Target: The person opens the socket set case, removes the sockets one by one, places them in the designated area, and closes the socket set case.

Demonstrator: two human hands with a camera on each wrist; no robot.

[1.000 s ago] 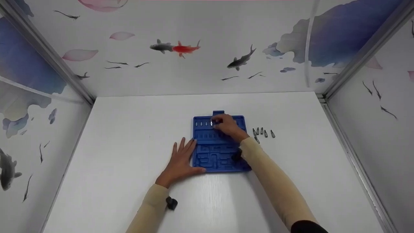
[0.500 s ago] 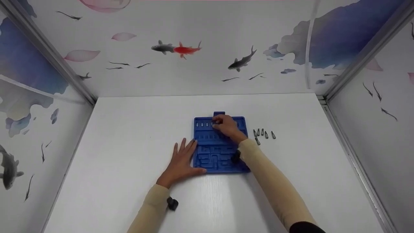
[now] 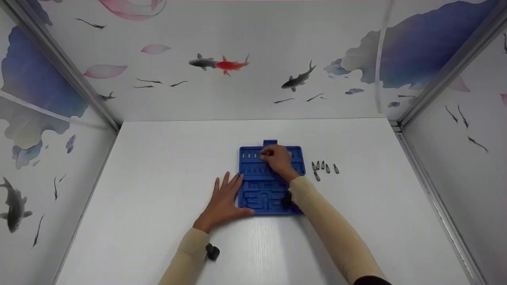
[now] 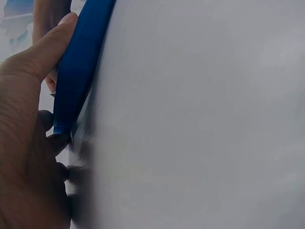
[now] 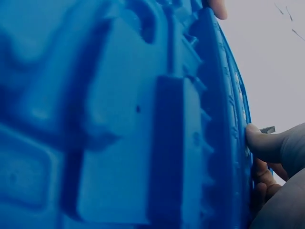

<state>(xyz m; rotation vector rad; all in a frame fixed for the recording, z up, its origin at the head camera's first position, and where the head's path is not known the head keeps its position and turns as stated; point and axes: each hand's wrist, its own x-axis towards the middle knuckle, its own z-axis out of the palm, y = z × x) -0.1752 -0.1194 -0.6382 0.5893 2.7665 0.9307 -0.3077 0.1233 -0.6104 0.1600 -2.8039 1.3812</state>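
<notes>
A blue moulded tool case [image 3: 253, 194] lies on the white table, with small metal bits [image 3: 249, 156] standing in its top row at the left. My left hand [image 3: 222, 202] rests against the case's left side, fingers spread and thumb on the front edge. In the left wrist view the thumb [image 4: 62, 33] lies along the blue rim. My right hand [image 3: 278, 158] is over the top row, thumb and index finger pinching a small metal bit at the slot after the standing ones. The fingers mostly hide it; a grey metal end [image 5: 268, 130] shows beside the thumb in the right wrist view.
Several loose metal bits [image 3: 323, 165] lie on the table to the right of the case. A blue tab [image 3: 270, 141] sticks out from the case's far edge. Printed walls [image 3: 253, 91] enclose the table at the back and both sides.
The bright bit seen at my right fingertips a second ago is now mostly covered by them, at the same slot. The left hand stays put; the whole view has shifted slightly.
</notes>
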